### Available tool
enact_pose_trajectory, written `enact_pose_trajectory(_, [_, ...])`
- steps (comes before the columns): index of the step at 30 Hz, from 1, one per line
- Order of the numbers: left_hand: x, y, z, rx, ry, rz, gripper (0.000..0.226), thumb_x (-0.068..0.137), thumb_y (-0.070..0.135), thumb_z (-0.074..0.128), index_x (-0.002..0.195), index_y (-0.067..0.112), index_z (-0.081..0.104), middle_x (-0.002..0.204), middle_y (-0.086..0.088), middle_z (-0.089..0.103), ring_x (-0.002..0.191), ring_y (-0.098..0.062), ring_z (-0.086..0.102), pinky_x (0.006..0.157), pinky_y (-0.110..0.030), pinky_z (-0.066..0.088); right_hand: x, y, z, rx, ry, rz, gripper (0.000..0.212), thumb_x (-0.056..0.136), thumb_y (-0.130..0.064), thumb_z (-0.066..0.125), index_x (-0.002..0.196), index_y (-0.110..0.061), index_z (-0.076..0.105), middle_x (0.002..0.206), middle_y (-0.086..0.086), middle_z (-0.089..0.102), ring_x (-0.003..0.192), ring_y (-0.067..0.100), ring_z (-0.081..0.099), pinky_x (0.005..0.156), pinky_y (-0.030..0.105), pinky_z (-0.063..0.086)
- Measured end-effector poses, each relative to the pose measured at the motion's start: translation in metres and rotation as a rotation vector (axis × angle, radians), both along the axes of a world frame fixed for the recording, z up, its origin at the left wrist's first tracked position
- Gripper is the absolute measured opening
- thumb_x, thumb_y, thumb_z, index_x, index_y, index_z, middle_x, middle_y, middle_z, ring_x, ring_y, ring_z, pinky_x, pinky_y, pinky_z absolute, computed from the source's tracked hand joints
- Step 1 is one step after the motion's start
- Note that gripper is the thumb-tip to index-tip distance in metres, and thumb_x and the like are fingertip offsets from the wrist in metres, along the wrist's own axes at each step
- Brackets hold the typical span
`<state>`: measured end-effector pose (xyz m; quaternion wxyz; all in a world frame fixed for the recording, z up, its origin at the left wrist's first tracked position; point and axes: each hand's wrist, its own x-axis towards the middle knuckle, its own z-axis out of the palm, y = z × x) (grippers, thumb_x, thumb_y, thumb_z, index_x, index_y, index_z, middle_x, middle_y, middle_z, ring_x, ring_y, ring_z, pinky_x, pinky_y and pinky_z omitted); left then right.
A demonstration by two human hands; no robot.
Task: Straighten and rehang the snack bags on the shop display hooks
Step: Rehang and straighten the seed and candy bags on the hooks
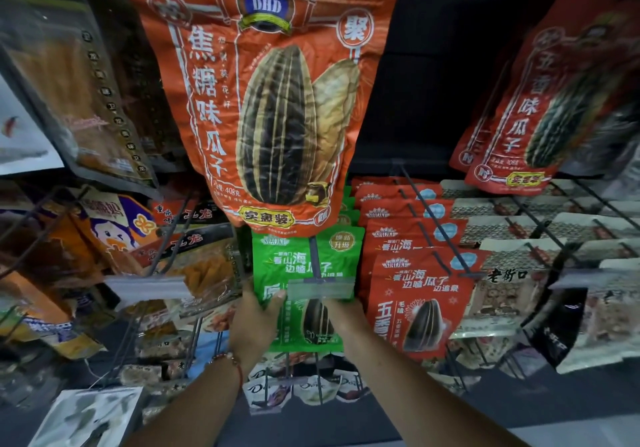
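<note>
A green sunflower-seed bag (304, 266) hangs front-most on a black display hook (314, 256) at the centre, with more green bags stacked behind it. My left hand (254, 322) grips the bag's left edge, thumb lying across its front. My right hand (341, 315) reaches to the bag's right side; its fingers are hidden behind a clear price-tag holder (321, 289) and the bag, so its grip cannot be seen.
A large orange seed bag (277, 100) hangs overhead, its bottom just above the green bags. Red seed bags (415, 294) fill the hook to the right, grey-white bags (512, 290) beyond. Orange and brown snack bags (114, 235) and wire hooks crowd the left.
</note>
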<state>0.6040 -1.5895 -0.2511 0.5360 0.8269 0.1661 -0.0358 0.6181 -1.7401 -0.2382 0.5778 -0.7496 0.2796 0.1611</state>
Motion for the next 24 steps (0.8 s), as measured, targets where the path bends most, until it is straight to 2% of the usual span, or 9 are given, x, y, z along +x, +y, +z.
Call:
enact_pose_trajectory(1, [-0.003,0.003,-0.001,0.029,0.015,-0.027,0.045,0.1,0.03,0.053,0.14,0.019,0.035,0.076,-0.003,0.062,0.051,-0.013,0.056,0.043,-0.025,0.042,-0.005,-0.001,0.002,0.039,0.02,-0.024,0.042,0.094,-0.036,0.057,0.128,-0.012,0.051,0.095,0.004,0.06,0.083,0.016,0.059,0.067,0.028,0.045])
enact_pose_trajectory(2, [-0.005,0.007,-0.001,0.062,0.021,-0.056,0.043,0.101,0.03,0.052,0.139,0.019,0.037,0.077,-0.003,0.061,0.051,-0.013,0.054,0.044,-0.026,0.043,-0.008,-0.002,0.004,0.06,0.041,-0.032,0.048,0.094,-0.036,0.058,0.134,-0.011,0.046,0.093,0.001,0.057,0.084,0.014,0.058,0.068,0.029,0.042])
enact_pose_trajectory(4, [-0.014,0.014,-0.002,0.118,-0.005,-0.107,0.045,0.1,0.025,0.054,0.14,0.024,0.035,0.091,-0.003,0.065,0.059,-0.016,0.06,0.05,-0.033,0.052,-0.018,-0.005,0.009,0.073,0.091,0.011,0.059,0.095,-0.038,0.059,0.142,-0.011,0.039,0.112,0.004,0.056,0.102,0.021,0.056,0.081,0.032,0.039])
enact_pose_trajectory(6, [-0.028,0.02,-0.004,0.258,-0.065,-0.197,0.059,0.096,0.028,0.057,0.145,0.029,0.025,0.116,-0.002,0.061,0.078,-0.019,0.066,0.061,-0.04,0.057,-0.026,-0.007,0.014,0.052,0.122,0.073,0.067,0.093,-0.041,0.059,0.147,-0.011,0.033,0.139,0.01,0.047,0.122,0.028,0.048,0.083,0.035,0.037])
enact_pose_trajectory(8, [-0.043,0.025,-0.005,0.476,-0.107,-0.262,0.076,0.094,0.037,0.057,0.153,0.028,0.009,0.144,-0.005,0.044,0.105,-0.023,0.062,0.074,-0.039,0.056,-0.037,-0.011,0.018,-0.009,0.085,0.189,0.073,0.092,-0.042,0.06,0.15,-0.014,0.028,0.148,0.009,0.04,0.123,0.025,0.047,0.089,0.035,0.04])
enact_pose_trajectory(10, [-0.059,0.026,-0.002,0.649,-0.145,-0.26,0.086,0.095,0.043,0.054,0.156,0.025,-0.004,0.156,-0.005,0.031,0.124,-0.026,0.053,0.088,-0.038,0.053,-0.053,-0.017,0.024,-0.086,0.003,0.339,0.074,0.093,-0.041,0.059,0.153,-0.018,0.021,0.156,0.006,0.031,0.129,0.022,0.042,0.102,0.036,0.036])
enact_pose_trajectory(14, [-0.076,0.023,0.005,0.819,-0.282,-0.418,0.077,0.095,0.046,0.051,0.157,0.027,0.009,0.16,-0.008,0.023,0.143,-0.031,0.034,0.112,-0.044,0.035,-0.083,-0.037,0.03,-0.316,-0.254,0.474,0.076,0.095,-0.042,0.056,0.155,-0.029,0.012,0.163,-0.005,0.007,0.148,0.018,0.016,0.118,0.039,0.02])
enact_pose_trajectory(19, [-0.071,-0.01,0.007,0.987,-0.496,-0.631,0.069,0.09,0.049,0.051,0.152,0.024,0.032,0.155,-0.016,0.035,0.139,-0.04,0.04,0.108,-0.054,0.037,-0.106,-0.079,0.027,-0.69,-0.352,0.557,0.078,0.096,-0.047,0.05,0.156,-0.032,0.001,0.162,-0.012,-0.01,0.15,0.016,-0.01,0.122,0.043,0.01])
enact_pose_trajectory(24, [-0.059,-0.059,0.008,1.076,-0.557,-0.736,0.07,0.092,0.051,0.048,0.152,0.021,0.03,0.158,-0.018,0.028,0.143,-0.041,0.03,0.113,-0.054,0.026,-0.107,-0.131,0.026,-0.827,-0.336,0.595,0.078,0.096,-0.046,0.05,0.154,-0.036,-0.002,0.162,-0.01,-0.015,0.149,0.021,-0.014,0.12,0.046,0.006])
